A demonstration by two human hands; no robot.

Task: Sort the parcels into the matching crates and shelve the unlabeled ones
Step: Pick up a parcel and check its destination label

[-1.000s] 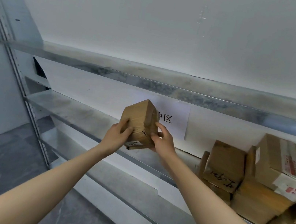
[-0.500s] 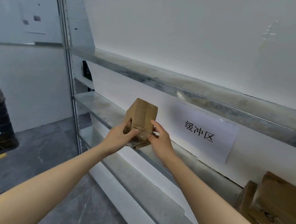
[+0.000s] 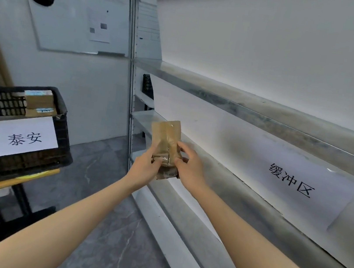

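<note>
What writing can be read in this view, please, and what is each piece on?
"泰安": white paper sign on the black plastic crate.
"缓冲区": white paper sheet behind the grey metal shelf.
Wall whiteboard writing: too blurred.
Label on the brown taped cardboard parcel: unreadable.
Blue label on the crate's cardboard box: too small.

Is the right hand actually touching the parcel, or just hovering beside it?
Touching. The head view shows the right hand pinching the parcel on its right side, fingertips flat against it with no gap; the left hand grips the opposite side.
</note>
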